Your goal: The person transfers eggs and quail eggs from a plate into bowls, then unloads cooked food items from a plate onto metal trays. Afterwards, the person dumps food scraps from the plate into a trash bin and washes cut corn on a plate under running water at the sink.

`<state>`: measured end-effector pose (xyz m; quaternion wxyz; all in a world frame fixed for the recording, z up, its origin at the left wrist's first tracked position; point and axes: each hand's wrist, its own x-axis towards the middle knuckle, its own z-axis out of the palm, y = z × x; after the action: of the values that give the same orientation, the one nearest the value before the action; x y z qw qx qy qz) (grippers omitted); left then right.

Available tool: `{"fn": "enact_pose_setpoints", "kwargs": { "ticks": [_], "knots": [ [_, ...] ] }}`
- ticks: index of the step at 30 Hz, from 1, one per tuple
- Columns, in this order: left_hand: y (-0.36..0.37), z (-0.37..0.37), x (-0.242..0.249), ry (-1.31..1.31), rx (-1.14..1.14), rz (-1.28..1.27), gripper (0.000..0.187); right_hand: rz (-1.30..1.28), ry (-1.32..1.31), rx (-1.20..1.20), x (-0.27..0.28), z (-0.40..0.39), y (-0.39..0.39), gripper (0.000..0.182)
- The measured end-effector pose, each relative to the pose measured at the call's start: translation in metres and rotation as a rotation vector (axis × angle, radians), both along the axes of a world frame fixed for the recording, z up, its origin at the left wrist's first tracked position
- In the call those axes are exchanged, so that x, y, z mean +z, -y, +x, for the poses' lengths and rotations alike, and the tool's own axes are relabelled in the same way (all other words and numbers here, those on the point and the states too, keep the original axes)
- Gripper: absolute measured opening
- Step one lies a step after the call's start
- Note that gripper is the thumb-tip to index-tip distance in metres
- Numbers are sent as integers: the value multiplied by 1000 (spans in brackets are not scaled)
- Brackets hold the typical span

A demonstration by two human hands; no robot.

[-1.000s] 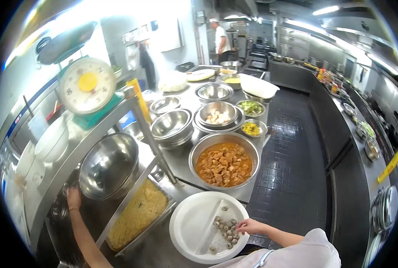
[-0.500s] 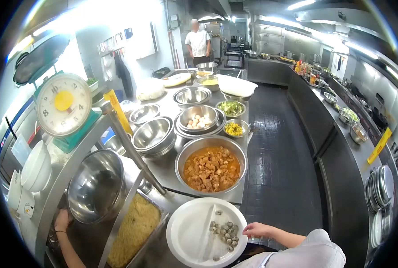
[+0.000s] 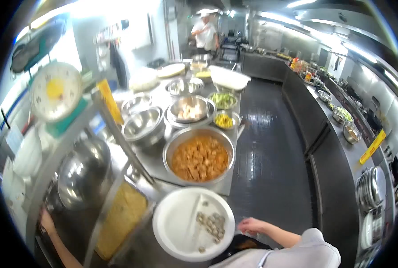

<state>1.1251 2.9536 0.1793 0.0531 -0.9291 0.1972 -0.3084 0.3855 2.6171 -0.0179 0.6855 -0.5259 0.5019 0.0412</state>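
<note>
"Dish [image 3: 174, 223], round, white and divided: where is it in the head view?"

"Lower middle of the frame, with a cluster of small, round, grey-and-pale pieces [image 3: 215, 225] in its right-hand section."

"And the right hand [image 3: 251, 226]?"

"Just right of the dish's rim, apart from it as far as I can see. Its fingers are bent, but they are blurred; I cannot tell whether that grip is closed on anything."

"The left hand [image 3: 47, 221]?"

"Lower left, near a big, shiny, round steel bowl [image 3: 85, 174]. Its fingers are partly hidden, so I cannot tell the state of that grip either."

"What is around the dish?"

"To its left, a rectangular slab of yellow food [image 3: 121, 223]. Just above it, a wide, round steel basin [image 3: 165, 156] of orange-brown chunks [image 3: 199, 161] stands on the grey metal bench [image 3: 223, 187]."

"And farther up?"

"At the upper middle, a person [image 3: 205, 35] in a white top; at the upper left, a round white-dialled scale [image 3: 56, 91] with a teal body."
</note>
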Motion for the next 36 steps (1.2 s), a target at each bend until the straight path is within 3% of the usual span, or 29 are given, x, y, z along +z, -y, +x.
{"fn": "enact_pose_setpoints", "kwargs": {
  "ticks": [2, 3, 4, 5, 6, 8, 10, 12, 14, 15, 17, 18, 22, 24, 26, 27, 30, 34, 36],
  "knots": [
    [-14, -24, -3, 87, 32, 36, 40, 107, 38, -97, 20, 7, -4, 18],
    [-21, -54, -2, 103, 22, 158, 39, 16, 9, 93, 13, 4, -1, 21],
    [-19, -87, 1, 147, 33, 289, 39, -39, -53, 92, 20, 11, 2, 23],
    [-46, -85, -19, 332, -149, 238, 37, -205, -18, 97, 23, 16, -2, 23],
    [-61, -100, -26, 306, -166, 157, 34, -210, -35, 67, 23, 24, -2, 22],
    [-74, -187, -22, 210, -190, 109, 29, -340, -26, 99, 12, 34, -4, 15],
    [-88, -264, -44, 397, -335, 113, 27, -313, -50, 98, 7, 48, -11, 19],
    [-87, -346, -59, 168, -147, 113, 19, -273, 162, 54, -4, 83, -22, 23],
    [-87, -402, -113, 45, -251, 110, 13, -323, 253, 138, -12, 114, -17, 26],
    [-85, -433, -136, 18, -489, -64, 14, -388, 235, 121, -11, 124, -26, 26],
    [-67, -485, -192, -26, -451, -130, 17, -618, 262, 291, -38, 137, -15, 27],
    [-45, -490, -186, -40, -451, -183, 17, -725, 212, 378, -27, 150, -3, 28],
    [-32, -543, -236, -215, -362, -202, 19, -800, 124, 624, -44, 145, 14, 30],
    [-33, -556, -251, -353, -264, -154, 21, -1003, 238, 772, -55, 133, 21, 37],
    [-30, -563, -260, -389, -246, -136, 21, -984, 462, 897, -62, 125, 30, 40],
    [-29, -567, -264, -417, -225, -108, 21, -852, 533, 913, -63, 123, 34, 46],
    [-25, -572, -263, -469, -199, -124, 22, -584, 469, 949, -60, 117, 56, 39],
    [-22, -581, -263, -543, -138, -115, 26, -630, 471, 1062, -53, 113, 66, 37],
    [0, -589, -240, -485, -62, -165, 35, -1197, 412, 1027, -43, 115, 61, 49]
  ]
}}
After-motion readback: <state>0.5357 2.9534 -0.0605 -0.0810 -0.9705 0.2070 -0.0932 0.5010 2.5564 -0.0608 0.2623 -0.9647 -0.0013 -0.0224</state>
